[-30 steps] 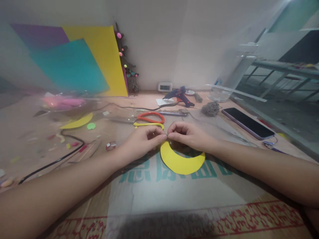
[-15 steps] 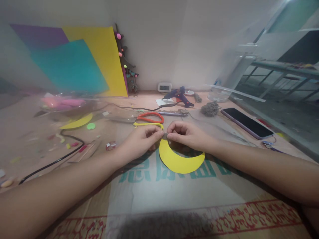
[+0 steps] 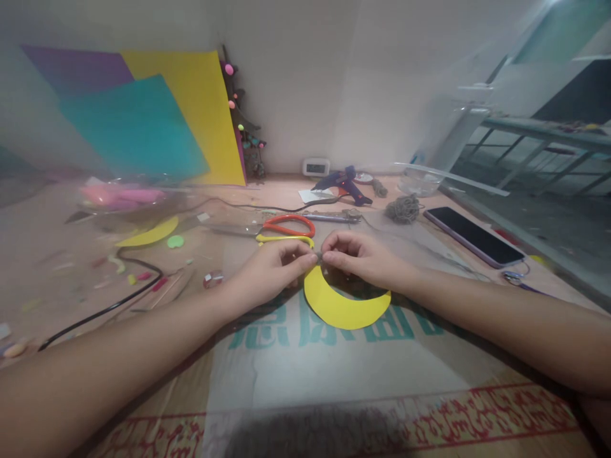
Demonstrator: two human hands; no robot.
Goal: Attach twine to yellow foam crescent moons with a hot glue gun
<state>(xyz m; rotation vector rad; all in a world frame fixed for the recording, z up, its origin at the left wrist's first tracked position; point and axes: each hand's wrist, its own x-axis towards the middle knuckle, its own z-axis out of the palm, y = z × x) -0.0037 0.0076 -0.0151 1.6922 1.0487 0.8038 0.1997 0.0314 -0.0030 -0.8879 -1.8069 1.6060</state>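
A yellow crescent (image 3: 347, 310) lies low over the printed sheet, its left tip between my two hands. My left hand (image 3: 281, 266) is closed, thumb and forefinger pinched at a small grey bit of yarn (image 3: 319, 257) on that tip. From the other side, my right hand (image 3: 356, 256) pinches at the same grey bit, its fingertips nearly touching the left ones. The crescent's right tip reaches below my right wrist. Just behind my left hand lie scissors (image 3: 289, 225) with one red and one yellow handle loop.
Behind are a glue gun (image 3: 348, 184), a small clock (image 3: 316, 166) and a ball of grey yarn (image 3: 403, 208). A phone (image 3: 473, 236) lies right. At left are another yellow crescent (image 3: 150, 233), a black cable (image 3: 102, 310) and scraps. Coloured sheets (image 3: 128, 130) lean on the wall.
The crescent has risen very slightly in view with its left tip between my fingers. Both hands keep their pinch and have barely moved.
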